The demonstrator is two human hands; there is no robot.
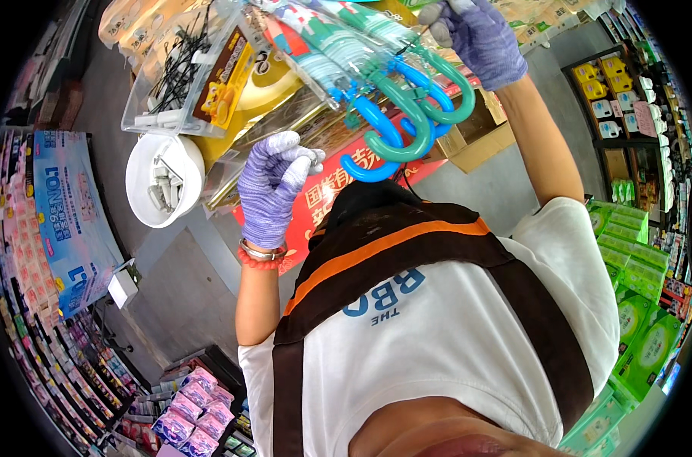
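Presently, umbrellas (323, 42): bundled over the red-fronted display (300, 225)'s near edge; step, I judge, handling; next calls for steady fingers.
Hooked handles (423, 131): four countable; two blue, two green.
My right hand (483, 46): fingers curled beside bundle; grip, cannot tell.
My left hand (273, 183): half-curled, nothing visibly held; pinch, cannot tell.
White tub (140, 171): one, display's left corner.

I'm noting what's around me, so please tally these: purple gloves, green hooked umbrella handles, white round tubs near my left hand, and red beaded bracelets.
Purple gloves: 2
Green hooked umbrella handles: 2
White round tub: 1
Red beaded bracelet: 1
Total: 6
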